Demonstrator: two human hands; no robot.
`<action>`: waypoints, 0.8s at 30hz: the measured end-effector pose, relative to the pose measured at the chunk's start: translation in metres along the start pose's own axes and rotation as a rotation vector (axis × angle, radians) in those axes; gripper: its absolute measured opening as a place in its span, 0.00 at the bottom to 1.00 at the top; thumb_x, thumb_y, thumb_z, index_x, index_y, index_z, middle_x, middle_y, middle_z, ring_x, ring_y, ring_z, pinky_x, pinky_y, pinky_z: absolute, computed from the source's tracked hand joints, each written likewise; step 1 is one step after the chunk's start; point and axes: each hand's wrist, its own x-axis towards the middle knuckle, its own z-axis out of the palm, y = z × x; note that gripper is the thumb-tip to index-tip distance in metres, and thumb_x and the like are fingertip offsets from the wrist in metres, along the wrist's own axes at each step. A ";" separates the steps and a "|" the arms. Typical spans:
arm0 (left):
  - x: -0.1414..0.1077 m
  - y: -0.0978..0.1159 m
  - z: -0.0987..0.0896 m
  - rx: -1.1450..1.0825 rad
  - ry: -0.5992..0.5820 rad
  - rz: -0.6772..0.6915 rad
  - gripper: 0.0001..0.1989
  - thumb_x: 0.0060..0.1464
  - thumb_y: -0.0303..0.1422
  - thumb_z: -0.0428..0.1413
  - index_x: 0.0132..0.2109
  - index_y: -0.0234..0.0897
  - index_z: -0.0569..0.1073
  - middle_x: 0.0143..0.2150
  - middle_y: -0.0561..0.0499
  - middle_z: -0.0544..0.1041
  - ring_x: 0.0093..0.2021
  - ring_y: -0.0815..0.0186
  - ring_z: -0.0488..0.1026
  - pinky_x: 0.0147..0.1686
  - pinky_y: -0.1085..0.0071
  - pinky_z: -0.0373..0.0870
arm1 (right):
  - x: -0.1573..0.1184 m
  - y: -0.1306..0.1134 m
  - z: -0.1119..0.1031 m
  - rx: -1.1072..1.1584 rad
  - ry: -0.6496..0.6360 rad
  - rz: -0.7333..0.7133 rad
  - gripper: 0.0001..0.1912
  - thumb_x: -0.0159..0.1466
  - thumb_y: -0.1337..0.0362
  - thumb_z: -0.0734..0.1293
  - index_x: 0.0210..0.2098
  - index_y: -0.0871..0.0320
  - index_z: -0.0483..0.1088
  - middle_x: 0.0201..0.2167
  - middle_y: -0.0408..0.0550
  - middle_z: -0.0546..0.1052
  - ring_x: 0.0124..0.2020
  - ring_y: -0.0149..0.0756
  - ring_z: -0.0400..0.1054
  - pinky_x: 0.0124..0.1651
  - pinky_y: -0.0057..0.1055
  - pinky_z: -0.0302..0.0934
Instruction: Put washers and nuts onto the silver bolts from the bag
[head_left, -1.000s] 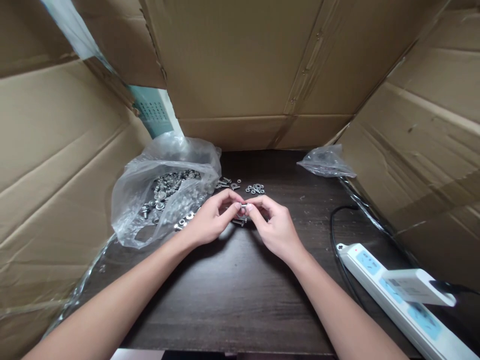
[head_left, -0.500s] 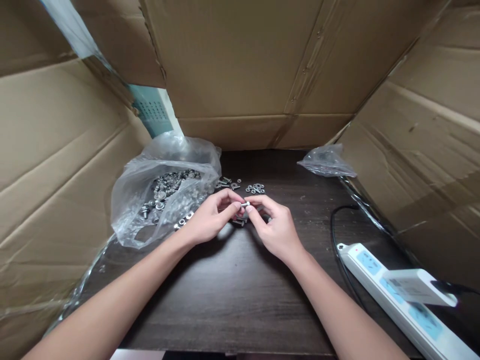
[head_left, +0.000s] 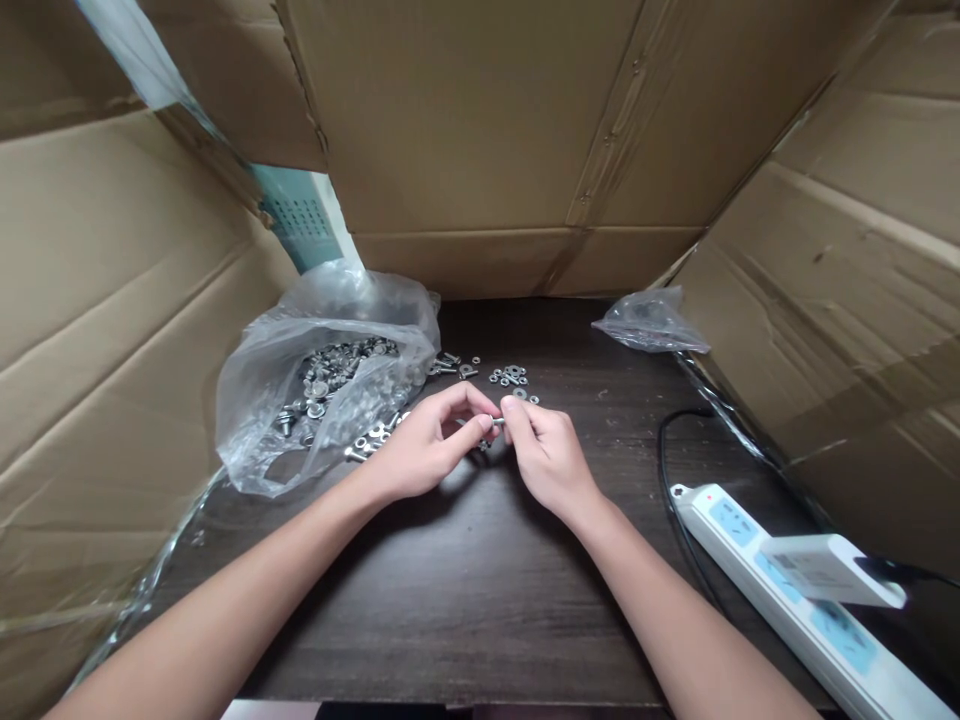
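Observation:
Between my two hands is a small metal bolt (head_left: 498,421), mostly covered by fingertips. My left hand (head_left: 429,440) pinches one end of it between thumb and fingers. At its other end, the thumb and index finger of my right hand (head_left: 547,446) are closed around it. Whether a nut sits on the bolt is hidden. Loose nuts and washers (head_left: 511,376) lie just beyond my hands, with more bolts (head_left: 448,364) to their left. Other bolts and nuts (head_left: 369,444) lie beside my left wrist, and a few pieces show beneath the fingers.
An open clear plastic bag (head_left: 330,330) full of bolts stands on the left of the dark table (head_left: 465,600). A smaller plastic bag (head_left: 651,320) lies at the back right. A power strip (head_left: 795,590) and black cable (head_left: 664,480) run along the right. Cardboard walls (head_left: 487,120) surround the table.
My right thumb and fingers have shifted and now close over the bolt's right end, which showed before. Both hands have moved slightly lower in view.

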 end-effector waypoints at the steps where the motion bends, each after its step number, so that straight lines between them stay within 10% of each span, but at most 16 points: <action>1: 0.000 0.000 0.000 0.019 0.002 0.009 0.11 0.66 0.38 0.54 0.46 0.34 0.71 0.41 0.48 0.77 0.41 0.67 0.75 0.41 0.71 0.72 | 0.000 -0.001 -0.001 0.020 -0.004 0.008 0.24 0.74 0.55 0.55 0.22 0.58 0.59 0.20 0.42 0.63 0.23 0.28 0.56 0.29 0.28 0.50; 9: 0.004 -0.006 -0.008 0.037 0.123 -0.002 0.12 0.65 0.39 0.55 0.46 0.34 0.70 0.42 0.47 0.76 0.43 0.64 0.76 0.43 0.70 0.72 | -0.004 -0.012 -0.002 -0.023 -0.244 -0.011 0.28 0.70 0.54 0.58 0.17 0.58 0.50 0.16 0.41 0.53 0.20 0.27 0.48 0.26 0.30 0.45; 18: 0.002 -0.006 -0.004 0.125 0.084 0.008 0.11 0.66 0.39 0.53 0.46 0.34 0.71 0.43 0.48 0.76 0.42 0.65 0.74 0.41 0.70 0.71 | -0.004 -0.008 -0.001 -0.110 0.002 0.041 0.08 0.62 0.59 0.66 0.35 0.57 0.66 0.24 0.40 0.64 0.24 0.29 0.58 0.29 0.28 0.53; 24: 0.004 -0.011 -0.009 0.093 0.131 -0.030 0.12 0.66 0.40 0.53 0.46 0.34 0.70 0.42 0.46 0.77 0.42 0.64 0.76 0.41 0.70 0.72 | -0.004 -0.007 0.000 -0.184 -0.028 -0.021 0.21 0.63 0.62 0.63 0.18 0.57 0.53 0.16 0.41 0.59 0.21 0.29 0.52 0.28 0.31 0.47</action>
